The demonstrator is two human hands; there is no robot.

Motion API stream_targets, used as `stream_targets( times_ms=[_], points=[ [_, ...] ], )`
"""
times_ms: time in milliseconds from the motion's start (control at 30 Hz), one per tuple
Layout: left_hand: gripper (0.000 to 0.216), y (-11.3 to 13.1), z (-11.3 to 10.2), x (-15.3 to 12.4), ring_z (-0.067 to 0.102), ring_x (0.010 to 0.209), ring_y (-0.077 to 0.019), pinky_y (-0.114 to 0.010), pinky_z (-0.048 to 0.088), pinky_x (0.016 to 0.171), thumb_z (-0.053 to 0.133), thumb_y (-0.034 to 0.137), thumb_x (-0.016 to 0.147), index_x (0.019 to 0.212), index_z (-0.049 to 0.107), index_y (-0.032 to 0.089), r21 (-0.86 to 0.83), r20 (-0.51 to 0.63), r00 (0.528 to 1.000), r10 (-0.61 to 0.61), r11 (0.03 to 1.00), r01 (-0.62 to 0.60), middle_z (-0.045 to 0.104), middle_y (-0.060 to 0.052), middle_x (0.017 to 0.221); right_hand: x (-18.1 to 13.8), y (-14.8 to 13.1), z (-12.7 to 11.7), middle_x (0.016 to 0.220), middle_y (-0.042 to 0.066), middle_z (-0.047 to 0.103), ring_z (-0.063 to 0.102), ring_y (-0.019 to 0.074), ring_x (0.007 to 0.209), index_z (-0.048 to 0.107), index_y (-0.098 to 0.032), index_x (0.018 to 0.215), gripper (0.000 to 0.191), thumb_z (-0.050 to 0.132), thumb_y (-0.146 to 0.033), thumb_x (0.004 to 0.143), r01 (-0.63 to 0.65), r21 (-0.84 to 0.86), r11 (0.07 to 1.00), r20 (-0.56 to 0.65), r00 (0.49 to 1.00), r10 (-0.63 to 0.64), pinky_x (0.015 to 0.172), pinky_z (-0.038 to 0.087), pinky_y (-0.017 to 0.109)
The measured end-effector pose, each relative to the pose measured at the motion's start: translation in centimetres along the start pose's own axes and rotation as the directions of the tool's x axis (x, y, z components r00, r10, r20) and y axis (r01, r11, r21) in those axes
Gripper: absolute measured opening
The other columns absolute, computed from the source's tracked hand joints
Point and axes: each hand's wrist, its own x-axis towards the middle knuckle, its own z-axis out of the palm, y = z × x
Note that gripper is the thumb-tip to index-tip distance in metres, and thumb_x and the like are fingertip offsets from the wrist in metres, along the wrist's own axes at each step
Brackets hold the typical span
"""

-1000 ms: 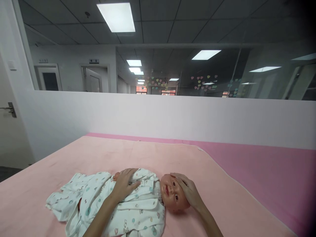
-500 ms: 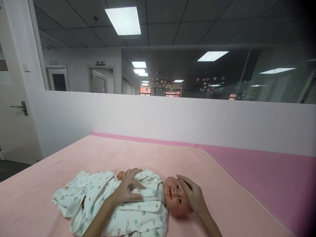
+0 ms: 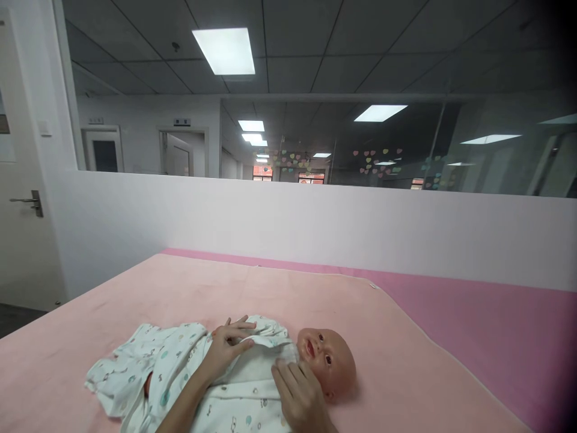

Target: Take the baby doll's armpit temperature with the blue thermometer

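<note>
A baby doll [image 3: 331,361] lies on its back on a light pink blanket [image 3: 279,300], head to the right, dressed in a white patterned suit [image 3: 171,367]. My left hand [image 3: 228,346] rests on the doll's chest and pinches a fold of the suit between thumb and fingers. My right hand [image 3: 300,394] lies on the suit just below the doll's chin, fingers curled at the collar. The doll's head is bare and untouched.
The blanket covers a darker pink mat [image 3: 487,325] that runs to the right. A white half-wall [image 3: 315,228] with glass above stands behind it. A door with a handle [image 3: 31,201] is at the far left.
My right hand has left the doll's head and come down onto the suit's collar. My left hand has gone from lying flat on the chest to pinching the cloth.
</note>
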Motion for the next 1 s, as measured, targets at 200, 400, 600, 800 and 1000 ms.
stream_targets(
  times_ms=[200, 400, 600, 800, 1000],
  points=[
    [0.019, 0.3, 0.0, 0.1, 0.040, 0.121, -0.0289, -0.057, 0.000, 0.107, 0.065, 0.045, 0.068, 0.075, 0.071, 0.028, -0.049, 0.023, 1.000, -0.003, 0.999, 0.004, 0.063, -0.004, 0.110, 1.9, -1.4, 2.6, 0.073, 0.005, 0.063, 0.058, 0.0148, 0.063, 0.056, -0.018, 0.082, 0.036, 0.031, 0.006, 0.074, -0.287, -0.188, 0.939, 0.146, 0.937, 0.316, 0.059, 0.042, 0.024],
    [0.013, 0.7, 0.0, -0.3, 0.033, 0.126, -0.0281, -0.057, 0.000, 0.106, 0.067, 0.043, 0.066, 0.069, 0.071, 0.031, 0.091, 0.108, 0.992, 0.070, 0.993, -0.080, 0.063, -0.001, 0.109, 3.9, -0.9, 2.2, 0.063, 0.003, 0.063, 0.059, 0.0149, 0.058, 0.058, -0.017, 0.064, 0.032, 0.037, 0.006, 0.071, -0.479, -0.213, 0.851, 0.357, 0.773, 0.524, 0.055, 0.040, 0.023],
    [0.015, 1.7, 0.5, -1.0, 0.044, 0.118, -0.0269, -0.060, 0.008, 0.104, 0.058, 0.036, 0.076, 0.069, 0.070, 0.030, 0.252, 0.068, 0.972, 0.224, 0.939, -0.234, 0.067, -0.002, 0.098, 5.0, 1.2, -7.3, 0.087, 0.005, 0.068, 0.063, 0.0185, 0.076, 0.068, -0.022, 0.077, 0.020, 0.050, -0.031, 0.078, -0.806, 0.158, 0.571, 0.354, 0.586, 0.729, 0.063, 0.048, 0.024],
    [0.019, 5.6, 1.2, -2.8, 0.059, 0.076, -0.0173, -0.046, 0.039, 0.089, 0.048, 0.023, 0.081, 0.095, 0.062, 0.022, 0.251, -0.285, 0.760, 0.583, 0.811, -0.528, 0.066, -0.004, 0.076, 6.5, -0.1, -10.7, 0.068, 0.005, 0.066, 0.061, 0.0175, 0.062, 0.070, -0.017, 0.079, 0.037, 0.059, -0.050, 0.066, -0.833, 0.551, 0.053, 0.486, 0.371, 0.791, 0.056, 0.052, 0.024],
    [0.020, 8.7, 2.0, -4.7, 0.037, 0.046, -0.0107, -0.029, 0.039, 0.055, 0.036, 0.012, 0.081, 0.065, 0.047, 0.018, 0.478, -0.359, 0.470, 0.807, 0.591, -0.650, 0.042, 0.002, 0.048, 8.1, -2.0, -10.4, 0.055, 0.004, 0.061, 0.056, 0.0150, 0.049, 0.071, -0.015, 0.074, 0.042, 0.064, -0.054, 0.062, -0.761, 0.649, -0.008, 0.531, 0.446, 0.720, 0.047, 0.051, 0.025]
  ],
)
